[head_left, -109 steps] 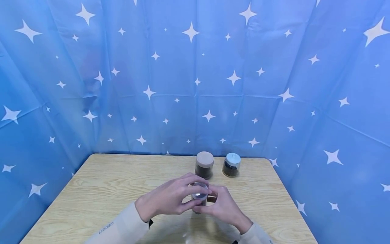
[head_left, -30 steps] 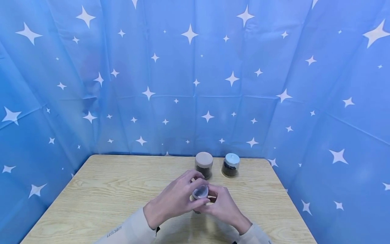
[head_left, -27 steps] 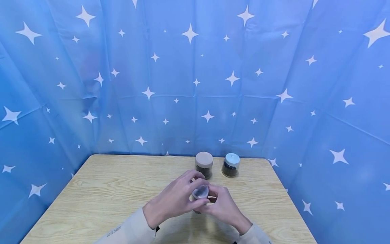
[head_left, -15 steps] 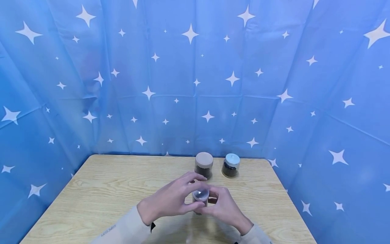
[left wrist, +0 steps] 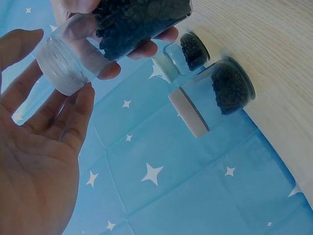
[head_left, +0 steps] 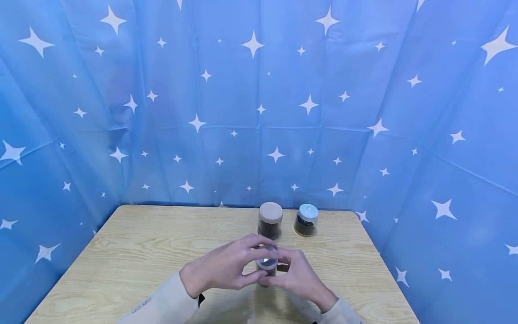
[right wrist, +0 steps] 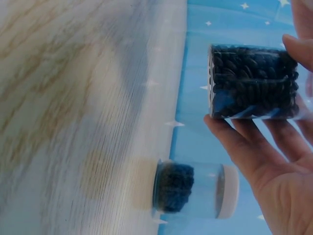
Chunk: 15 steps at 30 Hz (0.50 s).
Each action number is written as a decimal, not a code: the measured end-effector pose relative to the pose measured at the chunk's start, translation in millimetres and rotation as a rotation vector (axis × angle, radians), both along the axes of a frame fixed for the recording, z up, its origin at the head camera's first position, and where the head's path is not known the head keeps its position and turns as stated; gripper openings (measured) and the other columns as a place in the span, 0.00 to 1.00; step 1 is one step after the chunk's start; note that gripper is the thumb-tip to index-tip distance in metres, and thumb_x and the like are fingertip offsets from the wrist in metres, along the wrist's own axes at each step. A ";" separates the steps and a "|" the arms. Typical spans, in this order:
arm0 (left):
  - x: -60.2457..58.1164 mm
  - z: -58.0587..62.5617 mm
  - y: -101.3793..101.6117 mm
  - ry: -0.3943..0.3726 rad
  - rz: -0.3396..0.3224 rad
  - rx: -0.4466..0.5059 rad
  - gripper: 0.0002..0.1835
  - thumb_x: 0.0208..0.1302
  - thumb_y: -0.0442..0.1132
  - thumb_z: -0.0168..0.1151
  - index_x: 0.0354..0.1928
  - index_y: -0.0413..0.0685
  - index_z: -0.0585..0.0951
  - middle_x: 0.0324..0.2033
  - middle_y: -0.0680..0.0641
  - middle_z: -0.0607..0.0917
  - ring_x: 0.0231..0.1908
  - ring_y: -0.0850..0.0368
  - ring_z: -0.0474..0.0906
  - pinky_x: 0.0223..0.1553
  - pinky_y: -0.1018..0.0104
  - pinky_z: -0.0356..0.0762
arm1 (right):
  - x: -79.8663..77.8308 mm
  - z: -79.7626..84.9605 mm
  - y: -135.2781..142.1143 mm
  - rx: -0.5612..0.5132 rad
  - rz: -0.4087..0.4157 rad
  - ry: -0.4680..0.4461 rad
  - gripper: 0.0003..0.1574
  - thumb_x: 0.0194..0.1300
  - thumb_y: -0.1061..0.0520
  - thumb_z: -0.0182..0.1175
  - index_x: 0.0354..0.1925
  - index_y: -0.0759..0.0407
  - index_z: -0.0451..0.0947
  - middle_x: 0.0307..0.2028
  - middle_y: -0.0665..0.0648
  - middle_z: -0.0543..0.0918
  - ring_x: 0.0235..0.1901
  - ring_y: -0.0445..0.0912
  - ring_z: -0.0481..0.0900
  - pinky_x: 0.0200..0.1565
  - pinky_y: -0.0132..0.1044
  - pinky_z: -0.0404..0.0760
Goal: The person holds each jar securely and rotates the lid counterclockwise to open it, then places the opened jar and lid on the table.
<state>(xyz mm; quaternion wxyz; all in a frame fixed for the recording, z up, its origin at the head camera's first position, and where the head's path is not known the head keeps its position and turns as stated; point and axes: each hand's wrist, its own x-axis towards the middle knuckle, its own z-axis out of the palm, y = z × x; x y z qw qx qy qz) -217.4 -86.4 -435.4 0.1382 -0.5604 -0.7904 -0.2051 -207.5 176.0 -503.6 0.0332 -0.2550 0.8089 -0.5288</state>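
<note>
A clear jar (right wrist: pixel 254 81) filled with glossy black beans or seeds stands between both hands, near the middle of the table. My right hand (head_left: pixel 299 276) grips its body, thumb on one side and fingers on the other. A translucent lid (left wrist: pixel 61 63) caps the jar. Arched around this lid from the left is my left hand (head_left: pixel 226 265). In the left wrist view its fingertips (left wrist: pixel 87 93) are right at the lid's edge, while the thumb (left wrist: pixel 24 46) stands apart from the lid. From the head camera, left fingers hide part of the lid.
Behind the hands stands a taller jar (head_left: pixel 270 221) with a beige lid, partly filled with dark contents. To its right is a smaller jar (head_left: pixel 306 220) with a light blue lid. The wooden table (head_left: pixel 162 247) ends at a blue star-patterned curtain (head_left: pixel 226 99).
About a second ago my left hand was turned further round the lid, its thumb farther right. It has since rotated back leftward, thumb coming off the lid. The right hand keeps holding the jar.
</note>
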 end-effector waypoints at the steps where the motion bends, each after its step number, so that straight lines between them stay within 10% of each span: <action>1: 0.0 0.2 0.0 0.003 0.002 0.001 0.22 0.80 0.44 0.78 0.71 0.53 0.88 0.73 0.47 0.86 0.71 0.54 0.86 0.73 0.62 0.87 | 0.3 0.5 -0.3 -0.001 0.000 -0.003 0.25 0.67 0.47 0.88 0.60 0.40 0.93 0.55 0.47 0.97 0.54 0.38 0.94 0.58 0.35 0.93; 15: -2.1 1.0 1.5 0.025 0.025 0.002 0.19 0.82 0.44 0.75 0.69 0.54 0.89 0.69 0.47 0.88 0.68 0.54 0.87 0.71 0.64 0.88 | -0.9 1.7 -0.5 0.010 -0.016 -0.018 0.28 0.66 0.45 0.88 0.62 0.36 0.93 0.58 0.43 0.97 0.56 0.38 0.94 0.58 0.35 0.93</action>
